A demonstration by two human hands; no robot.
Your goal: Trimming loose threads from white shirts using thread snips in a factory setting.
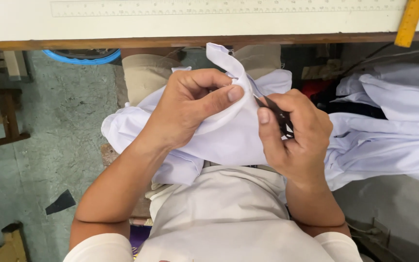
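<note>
My left hand (pixel 190 104) pinches a fold of a white garment (pixel 229 138) between thumb and fingers, holding its upper edge up over my lap. My right hand (pixel 294 136) grips a small dark cutting tool (pixel 280 116), its tip against the cloth just below the left thumb. The rest of the garment drapes across my lap and to the left. The tool's blades are mostly hidden by my fingers.
A white table edge (pixel 209 39) with a long clear ruler (pixel 229 7) and a yellow ruler (pixel 410 22) runs along the top. A heap of white garments (pixel 394 131) lies to the right. Grey floor (pixel 59 126), a blue ring (pixel 81 58) and wooden furniture (pixel 6 116) are at left.
</note>
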